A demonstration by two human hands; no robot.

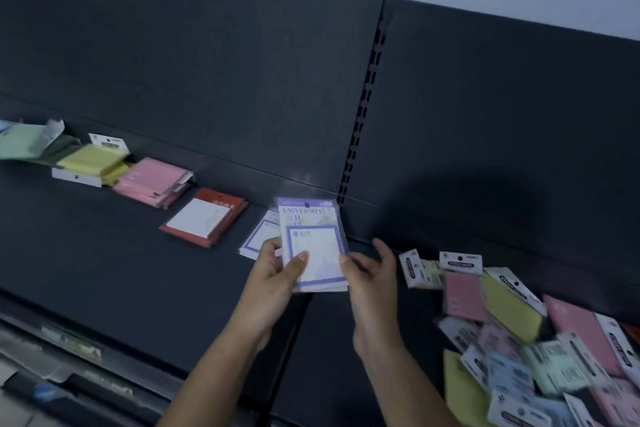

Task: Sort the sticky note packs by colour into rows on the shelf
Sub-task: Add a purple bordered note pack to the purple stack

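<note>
Now my left hand (273,274) pinches the purple pack (313,246) (marked UNIVERSITY); my right hand (372,277), fingers spread, touches its edge.

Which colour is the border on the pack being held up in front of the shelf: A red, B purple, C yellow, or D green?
B: the pack, gripped by the left hand with the right hand thumb at its edge, has a purple border and header, like the purple-bordered pack lying on the shelf behind it.
</note>
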